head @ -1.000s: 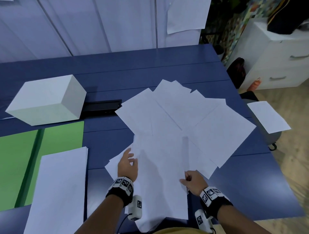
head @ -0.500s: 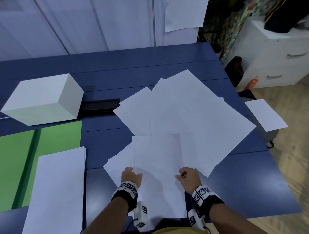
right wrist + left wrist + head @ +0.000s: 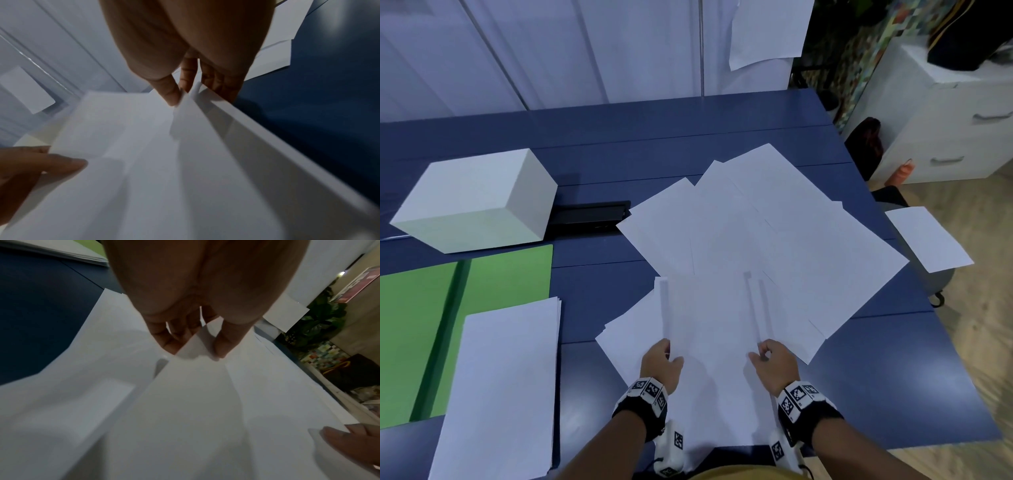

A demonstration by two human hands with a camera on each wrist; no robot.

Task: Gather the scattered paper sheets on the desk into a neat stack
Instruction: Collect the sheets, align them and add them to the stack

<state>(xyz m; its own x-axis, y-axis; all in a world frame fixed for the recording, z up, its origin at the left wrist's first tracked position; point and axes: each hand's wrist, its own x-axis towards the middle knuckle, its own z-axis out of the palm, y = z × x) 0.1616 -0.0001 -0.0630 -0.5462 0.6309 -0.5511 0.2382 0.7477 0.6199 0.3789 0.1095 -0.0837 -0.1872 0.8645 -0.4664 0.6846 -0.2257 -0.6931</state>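
Note:
Several white paper sheets (image 3: 767, 240) lie fanned over the right half of the blue desk (image 3: 619, 144). A small bundle of sheets (image 3: 712, 342) is lifted at the near edge between both hands. My left hand (image 3: 666, 358) pinches its left edge, thumb on top (image 3: 223, 344) and fingers (image 3: 166, 340) underneath. My right hand (image 3: 767, 358) pinches the right edge, thumb (image 3: 170, 92) above and fingers below. More sheets (image 3: 626, 329) stick out beneath the bundle on the left.
A neat pile of white paper (image 3: 500, 387) lies near left on a green folder (image 3: 510, 274). A white box (image 3: 476, 202) and a black stapler-like object (image 3: 589, 214) sit further back. One sheet (image 3: 928, 240) rests on a chair off the desk's right edge.
Both hands drew back toward me and closed on the bundle's side edges. The left hand went from lying flat on the paper to pinching it. Far sheets shifted slightly.

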